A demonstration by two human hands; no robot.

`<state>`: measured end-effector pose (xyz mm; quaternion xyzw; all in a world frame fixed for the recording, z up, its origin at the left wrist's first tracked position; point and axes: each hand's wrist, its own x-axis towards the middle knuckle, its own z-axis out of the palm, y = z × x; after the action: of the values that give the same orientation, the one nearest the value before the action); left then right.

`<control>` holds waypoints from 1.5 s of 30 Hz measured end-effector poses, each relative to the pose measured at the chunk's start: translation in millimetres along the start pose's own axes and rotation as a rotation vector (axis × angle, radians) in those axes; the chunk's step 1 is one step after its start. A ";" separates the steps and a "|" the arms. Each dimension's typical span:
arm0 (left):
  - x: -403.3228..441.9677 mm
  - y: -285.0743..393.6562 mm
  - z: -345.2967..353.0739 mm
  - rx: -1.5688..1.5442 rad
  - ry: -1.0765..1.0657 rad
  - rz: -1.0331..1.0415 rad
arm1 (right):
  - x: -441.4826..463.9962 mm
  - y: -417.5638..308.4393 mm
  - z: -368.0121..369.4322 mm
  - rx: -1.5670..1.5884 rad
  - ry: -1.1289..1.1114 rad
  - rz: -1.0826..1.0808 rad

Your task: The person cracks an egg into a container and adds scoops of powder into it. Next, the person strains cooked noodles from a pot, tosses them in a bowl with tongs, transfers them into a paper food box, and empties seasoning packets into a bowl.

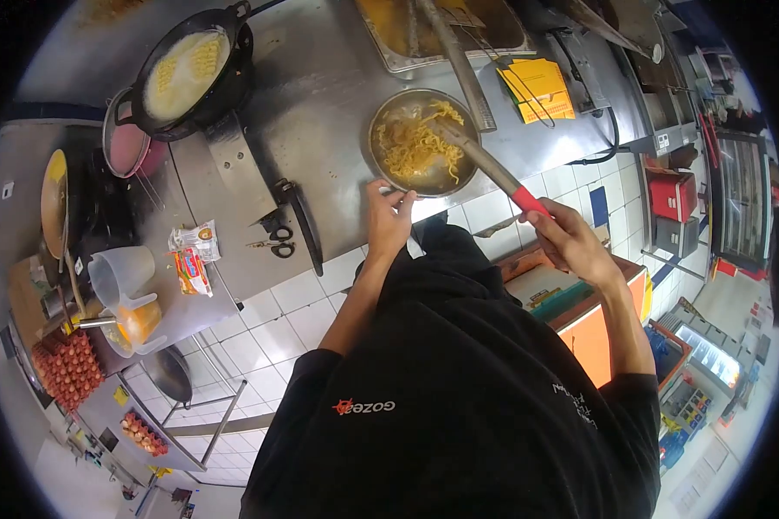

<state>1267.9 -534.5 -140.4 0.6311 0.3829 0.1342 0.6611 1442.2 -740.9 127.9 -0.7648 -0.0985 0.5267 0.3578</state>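
Note:
A round metal bowl (pixel 377 164) of yellow noodles (pixel 421 151) sits near the front edge of the steel counter. My left hand (pixel 389 216) pinches the bowl's near rim, thumb and fingers closed on it. In my right hand (pixel 571 242) is a long red-handled metal utensil (pixel 493 169), gripped at its red end. Its far tip dips among the noodles, so its exact shape is hidden. Just beyond the bowl, a long metal utensil (pixel 463 73) leans from a steel tray (pixel 398 62) onto the counter.
Left, a black pot (pixel 182 130) holds noodle blocks in pale liquid, beside a pink-filled strainer (pixel 125 143). Scissors (pixel 281 242), noodle packets (pixel 190 268), a plastic jug (pixel 121 268) and egg trays (pixel 65 372) lie left. Yellow cards (pixel 537 89) lie right; an orange cabinet (pixel 601 337) stands below.

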 end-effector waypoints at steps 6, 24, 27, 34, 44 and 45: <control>3.5 -6.5 0.6 -0.004 0.006 0.038 | 1.4 14.8 18.4 -0.747 0.286 -0.327; 4.8 11.9 -15.8 0.019 0.047 -0.002 | 95.6 52.2 13.0 -0.896 0.127 -0.458; 1.5 4.5 -18.9 -0.045 0.013 -0.012 | 81.7 25.5 4.3 -0.416 -0.003 -0.136; 4.4 -2.1 -17.6 -0.046 0.011 -0.003 | 39.6 -4.5 17.3 -0.676 0.279 -0.305; 11.9 0.0 -25.1 -0.060 -0.072 0.021 | 142.2 35.2 50.3 -1.290 0.326 -0.521; 11.1 4.1 -27.8 -0.059 -0.070 0.021 | 149.9 36.8 48.8 -1.019 0.242 -0.592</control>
<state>1257.8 -506.1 -137.8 0.6197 0.3491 0.1302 0.6908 1454.9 -666.9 -15.5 -0.8345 -0.5059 0.2006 0.0863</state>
